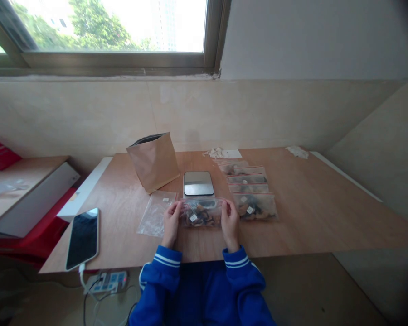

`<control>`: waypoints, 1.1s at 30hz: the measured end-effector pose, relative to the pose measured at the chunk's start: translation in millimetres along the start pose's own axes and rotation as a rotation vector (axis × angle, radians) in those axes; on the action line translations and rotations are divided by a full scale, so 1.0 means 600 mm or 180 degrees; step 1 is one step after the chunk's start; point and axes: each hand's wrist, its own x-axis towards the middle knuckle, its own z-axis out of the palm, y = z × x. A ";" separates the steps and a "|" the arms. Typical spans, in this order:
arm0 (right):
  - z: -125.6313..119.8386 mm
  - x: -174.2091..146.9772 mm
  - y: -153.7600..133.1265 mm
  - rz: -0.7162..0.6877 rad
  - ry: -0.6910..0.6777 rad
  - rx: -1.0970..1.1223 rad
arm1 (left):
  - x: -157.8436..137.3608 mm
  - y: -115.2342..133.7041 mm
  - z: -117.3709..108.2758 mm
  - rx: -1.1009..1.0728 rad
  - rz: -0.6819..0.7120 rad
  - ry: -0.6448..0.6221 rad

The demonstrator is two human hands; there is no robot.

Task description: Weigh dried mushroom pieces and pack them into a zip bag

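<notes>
**Both hands pinch the two ends of one filled pouch**

Here at the centre of the clock, the left hand grips the nine o'clock end of a filled clear pouch, and the right hand pinches the three o'clock end. Thumbs and fingers sit on the top edge; dark and tan pieces lie inside with a small white packet. Whether the seal is fully shut, I can't tell, and there's the danger: a piece caught in the track could leave a gap, and a tilt would spill the lot.

Just past the left hand, at nine, a flat clear bag lies loose, light enough for a sleeve to drag. At twelve, close beyond the pouch, a silver-topped scale; a forward shove could knock it. From three round to one, filled bags overlap in a row, and an elbow might scatter them. Half past ten: a brown paper bag stands open-mouthed, liable to topple if bumped. Farther out, between eight and nine, a phone sits at the table edge, its cable hanging down; one snag could pull it off.
</notes>
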 end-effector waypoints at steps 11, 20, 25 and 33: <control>-0.002 0.000 -0.009 -0.0182 0.0117 -0.0055 | -0.008 0.007 0.007 0.0425 0.0407 0.0233; -0.002 -0.001 -0.006 -0.0202 0.0172 -0.0014 | -0.006 0.004 0.007 0.0466 0.0422 0.0243; -0.002 -0.003 -0.009 0.0011 0.0025 0.0177 | -0.004 -0.002 0.004 0.0465 0.0388 0.0006; 0.003 -0.005 -0.009 -0.0036 -0.0277 0.0152 | -0.011 0.009 0.013 0.0368 0.0312 -0.0026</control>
